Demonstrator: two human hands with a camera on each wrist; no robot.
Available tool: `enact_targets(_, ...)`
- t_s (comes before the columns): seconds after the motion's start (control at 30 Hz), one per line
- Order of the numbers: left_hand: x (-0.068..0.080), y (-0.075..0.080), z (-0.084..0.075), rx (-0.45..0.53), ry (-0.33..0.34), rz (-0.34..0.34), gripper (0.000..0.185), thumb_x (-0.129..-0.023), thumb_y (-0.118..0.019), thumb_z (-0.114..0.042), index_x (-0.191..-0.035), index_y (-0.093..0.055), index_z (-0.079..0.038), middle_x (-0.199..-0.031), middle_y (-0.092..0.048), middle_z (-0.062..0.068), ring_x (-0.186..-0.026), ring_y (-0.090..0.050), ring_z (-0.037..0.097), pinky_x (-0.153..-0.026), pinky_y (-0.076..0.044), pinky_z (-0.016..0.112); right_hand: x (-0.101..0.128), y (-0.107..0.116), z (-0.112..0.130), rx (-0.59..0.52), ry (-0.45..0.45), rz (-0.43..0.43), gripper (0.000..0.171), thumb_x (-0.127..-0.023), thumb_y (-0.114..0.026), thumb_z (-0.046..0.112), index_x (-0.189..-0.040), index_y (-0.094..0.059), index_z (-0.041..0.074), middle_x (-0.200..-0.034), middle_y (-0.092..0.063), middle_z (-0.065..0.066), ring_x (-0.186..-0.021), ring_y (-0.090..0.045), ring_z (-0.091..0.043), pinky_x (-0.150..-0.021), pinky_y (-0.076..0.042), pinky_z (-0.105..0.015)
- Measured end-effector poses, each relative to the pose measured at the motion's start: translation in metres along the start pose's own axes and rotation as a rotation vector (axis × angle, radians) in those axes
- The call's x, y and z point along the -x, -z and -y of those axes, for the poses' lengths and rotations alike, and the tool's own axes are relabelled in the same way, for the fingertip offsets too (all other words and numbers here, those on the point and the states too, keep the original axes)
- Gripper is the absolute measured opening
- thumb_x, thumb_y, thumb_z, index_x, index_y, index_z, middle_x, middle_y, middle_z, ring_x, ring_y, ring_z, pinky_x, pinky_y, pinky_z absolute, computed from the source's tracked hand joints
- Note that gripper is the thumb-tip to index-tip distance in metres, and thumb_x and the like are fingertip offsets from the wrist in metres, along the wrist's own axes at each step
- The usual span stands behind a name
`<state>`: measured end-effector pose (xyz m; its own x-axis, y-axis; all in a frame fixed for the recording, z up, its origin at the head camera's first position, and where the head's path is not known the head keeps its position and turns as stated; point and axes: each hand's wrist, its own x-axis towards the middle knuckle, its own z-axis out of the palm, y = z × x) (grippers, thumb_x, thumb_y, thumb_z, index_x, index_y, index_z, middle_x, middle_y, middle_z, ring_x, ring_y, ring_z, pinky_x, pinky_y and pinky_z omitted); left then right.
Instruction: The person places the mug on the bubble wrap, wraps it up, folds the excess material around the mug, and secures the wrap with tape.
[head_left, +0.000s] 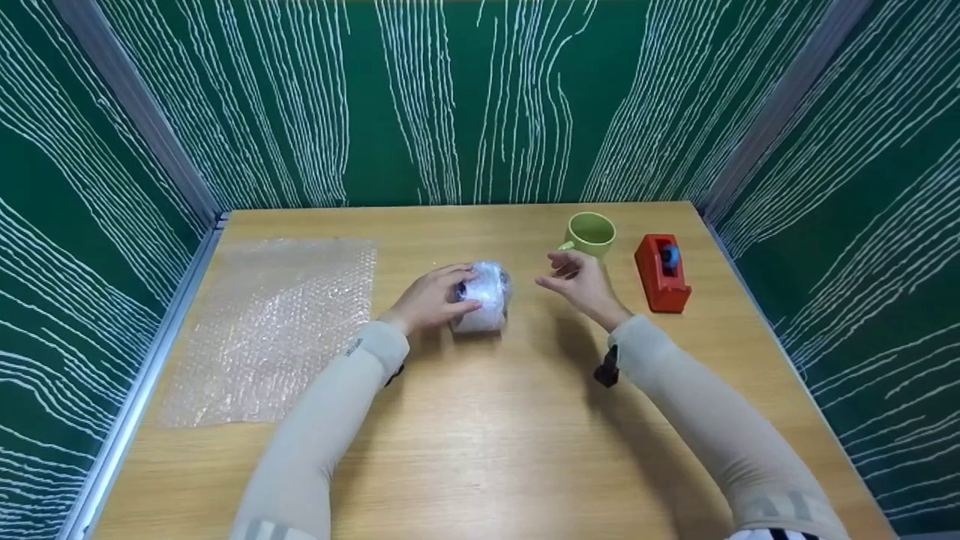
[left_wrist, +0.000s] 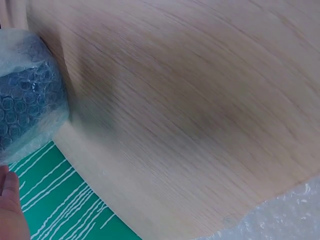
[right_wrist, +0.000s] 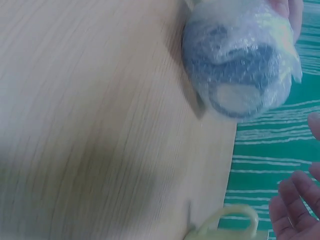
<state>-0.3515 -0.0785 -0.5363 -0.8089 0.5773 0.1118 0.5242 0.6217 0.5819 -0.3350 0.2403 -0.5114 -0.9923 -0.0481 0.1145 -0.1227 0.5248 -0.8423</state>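
Head view: the left hand (head_left: 431, 300) grips a bubble-wrapped bundle (head_left: 484, 297) standing near the middle of the desk (head_left: 480, 420), fingers curled round its left side, while the right hand (head_left: 581, 283) hovers just to the bundle's right with fingers loosely spread, touching nothing. A green mug (head_left: 591, 234) and a red tape dispenser (head_left: 661, 272) stand beyond the right hand, and a loose bubble wrap sheet (head_left: 274, 326) lies flat well to the left. Only the wrist views show a dark blue item inside the wrap; the right wrist view also shows its round end facing the camera and the spread fingers (right_wrist: 295, 207) apart from it.
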Motion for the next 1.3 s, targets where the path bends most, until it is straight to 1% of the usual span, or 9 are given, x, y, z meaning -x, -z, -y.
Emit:
enact_targets(0.17, 0.002, 0.0, 0.001, 0.007, 0.008, 0.008, 0.07, -0.103, -0.069, -0.056, -0.161, -0.054, -0.019, -0.173, -0.044, 0.004, -0.162, -0.039, 0.029, -0.135, -0.029, 0.049, 0.003, 0.016, -0.009, 0.003, -0.002, -0.004, 0.047, -0.092, -0.089, 0.019, -0.133, -0.072, 0.002, -0.124, -0.074, -0.02, -0.106, -0.067, -0.027, -0.088, -0.055, -0.02)
enact_targets(0.27, 0.002, -0.001, 0.001, 0.006, 0.013, 0.01, 0.071, -0.103, -0.069, -0.057, -0.161, -0.054, -0.02, -0.174, -0.044, 0.003, -0.162, -0.039, 0.029, -0.135, -0.029, 0.049, 0.006, 0.027, -0.014, 0.015, -0.02, 0.006, 0.051, -0.095, -0.087, 0.023, -0.137, -0.07, 0.0, -0.127, -0.072, -0.023, -0.108, -0.066, -0.028, -0.087, -0.054, -0.017)
enact_targets(0.43, 0.002, -0.003, 0.003, 0.003, 0.021, 0.008, 0.072, -0.102, -0.069, -0.058, -0.161, -0.054, -0.02, -0.173, -0.044, 0.003, -0.162, -0.039, 0.028, -0.135, -0.029, 0.05, 0.011, 0.045, -0.02, 0.04, -0.065, 0.009, 0.055, -0.097, -0.085, 0.029, -0.143, -0.067, 0.004, -0.131, -0.069, -0.02, -0.114, -0.064, -0.031, -0.087, -0.054, -0.015)
enact_targets(0.67, 0.001, -0.004, 0.002, -0.005, -0.004, 0.007, 0.071, -0.103, -0.069, -0.055, -0.161, -0.054, -0.017, -0.173, -0.045, 0.003, -0.162, -0.04, 0.028, -0.135, -0.03, 0.047, 0.016, 0.066, -0.028, 0.078, -0.038, -0.062, 0.051, -0.097, -0.085, 0.023, -0.14, -0.069, 0.0, -0.129, -0.071, -0.026, -0.112, -0.066, -0.032, -0.079, -0.051, -0.009)
enact_targets(0.83, 0.0, -0.003, 0.001, -0.016, -0.011, 0.006, 0.071, -0.103, -0.068, -0.055, -0.161, -0.054, -0.017, -0.173, -0.045, 0.005, -0.162, -0.04, 0.029, -0.135, -0.03, 0.047, 0.019, 0.083, -0.035, 0.106, -0.086, -0.084, 0.057, -0.098, -0.084, 0.03, -0.144, -0.066, 0.001, -0.131, -0.068, -0.022, -0.117, -0.065, -0.033, -0.08, -0.05, -0.008)
enact_targets(0.93, 0.0, -0.003, 0.0, -0.017, -0.013, -0.001, 0.071, -0.103, -0.069, -0.056, -0.161, -0.054, -0.016, -0.173, -0.045, 0.005, -0.161, -0.04, 0.03, -0.135, -0.03, 0.048, 0.02, 0.092, -0.04, 0.116, -0.113, -0.098, 0.058, -0.099, -0.083, 0.031, -0.146, -0.064, 0.002, -0.133, -0.066, -0.021, -0.12, -0.063, -0.034, -0.089, -0.052, -0.016)
enact_targets(1.03, 0.0, -0.003, 0.0, -0.008, -0.009, -0.007, 0.071, -0.103, -0.069, -0.055, -0.16, -0.055, -0.016, -0.173, -0.045, 0.004, -0.161, -0.041, 0.03, -0.135, -0.03, 0.048, 0.021, 0.1, -0.045, 0.119, -0.147, -0.112, 0.058, -0.1, -0.082, 0.029, -0.147, -0.062, 0.003, -0.137, -0.064, -0.022, -0.124, -0.06, -0.034, -0.106, -0.054, -0.034)
enact_targets(1.13, 0.0, -0.002, 0.0, 0.003, 0.0, -0.008, 0.071, -0.102, -0.07, -0.056, -0.16, -0.055, -0.017, -0.173, -0.045, 0.003, -0.161, -0.04, 0.029, -0.135, -0.03, 0.048, 0.022, 0.107, -0.05, 0.12, -0.175, -0.119, 0.059, -0.1, -0.081, 0.03, -0.149, -0.06, 0.003, -0.143, -0.062, -0.023, -0.128, -0.058, -0.037, -0.117, -0.05, -0.051)
enact_targets(1.3, 0.0, -0.002, -0.001, 0.012, 0.0, -0.01, 0.07, -0.102, -0.07, -0.055, -0.16, -0.055, -0.017, -0.173, -0.045, 0.004, -0.161, -0.041, 0.03, -0.135, -0.03, 0.048, 0.023, 0.117, -0.059, 0.13, -0.221, -0.121, 0.066, -0.101, -0.079, 0.036, -0.155, -0.056, 0.005, -0.15, -0.059, -0.025, -0.132, -0.054, -0.04, -0.122, -0.046, -0.056)
